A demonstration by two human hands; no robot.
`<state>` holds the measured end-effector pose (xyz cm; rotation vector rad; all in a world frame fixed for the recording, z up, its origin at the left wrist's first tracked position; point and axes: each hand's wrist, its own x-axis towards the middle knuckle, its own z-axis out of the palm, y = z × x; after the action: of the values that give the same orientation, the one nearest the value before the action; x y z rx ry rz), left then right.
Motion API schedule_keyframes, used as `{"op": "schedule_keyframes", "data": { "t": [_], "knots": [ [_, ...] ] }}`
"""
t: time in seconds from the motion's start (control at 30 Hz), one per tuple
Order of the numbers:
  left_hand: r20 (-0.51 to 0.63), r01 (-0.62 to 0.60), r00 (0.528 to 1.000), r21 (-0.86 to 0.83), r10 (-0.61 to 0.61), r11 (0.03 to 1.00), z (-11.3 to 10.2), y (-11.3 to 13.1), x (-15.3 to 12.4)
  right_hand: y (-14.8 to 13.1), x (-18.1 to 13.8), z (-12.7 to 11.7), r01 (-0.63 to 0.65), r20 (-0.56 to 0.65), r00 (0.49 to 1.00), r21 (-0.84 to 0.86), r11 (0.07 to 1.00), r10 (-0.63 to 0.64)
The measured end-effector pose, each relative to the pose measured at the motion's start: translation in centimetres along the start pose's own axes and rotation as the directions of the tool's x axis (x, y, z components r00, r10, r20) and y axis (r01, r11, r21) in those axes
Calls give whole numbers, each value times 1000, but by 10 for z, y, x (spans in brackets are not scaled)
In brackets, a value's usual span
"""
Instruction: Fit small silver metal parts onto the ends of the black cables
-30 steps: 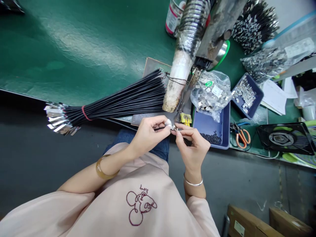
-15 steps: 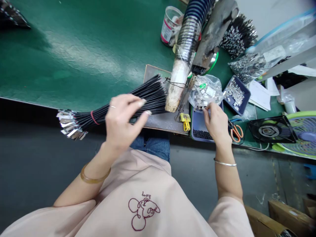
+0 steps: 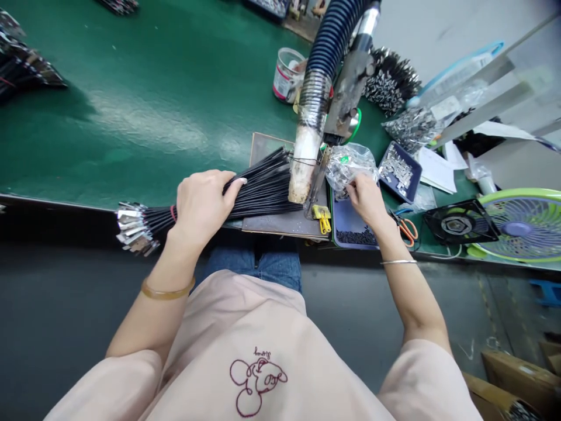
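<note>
Now L hand (image 3: pixel 201 204) dropped onto wire bundle (image 3: pixel 263 184); R hand (image 3: pixel 366 199) at bag (image 3: pixel 348 164).

Factory assembly bench: wire bundle (image 3: pixel 245 190), terminal trays (image 3: pixel 400 171) (green mat (image 3: pixel 131 117)).

no legible text (shirt embroidery (image 3: pixel 258 380) unreadable)

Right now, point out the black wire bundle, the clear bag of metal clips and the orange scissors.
black wire bundle (image 3: pixel 263 187), head view, mid-length of the wires.
clear bag of metal clips (image 3: pixel 346 166), head view, bag's middle.
orange scissors (image 3: pixel 408 231), head view, handles.
</note>
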<state>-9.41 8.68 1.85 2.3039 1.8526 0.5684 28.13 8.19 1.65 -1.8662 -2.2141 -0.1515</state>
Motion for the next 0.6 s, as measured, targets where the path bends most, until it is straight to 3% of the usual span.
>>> {"op": "schedule_keyframes", "data": {
  "t": [0.13,0.3,0.37,0.43,0.53,0.6],
  "knots": [
    [124,-129,984,20,125,991,-11,-4,14,4,-6,3,33,32,999,81,996,-36],
    [126,-204,972,13,201,979,-2,-9,28,-13,-30,-7,26,70,997,132,991,-36],
    [104,-219,970,-12,219,976,7,-8,28,-21,-39,-15,11,7,1000,159,987,-12],
    [-5,-234,972,-58,234,971,15,-6,23,-31,-50,-27,-37,-120,991,198,979,62],
    [-204,-358,923,-149,325,922,25,5,9,-48,-72,-46,-158,-329,906,321,934,266],
    [-209,-502,860,-183,466,845,32,17,-2,-60,-87,-56,-185,-409,847,374,909,341]
  ]
}}
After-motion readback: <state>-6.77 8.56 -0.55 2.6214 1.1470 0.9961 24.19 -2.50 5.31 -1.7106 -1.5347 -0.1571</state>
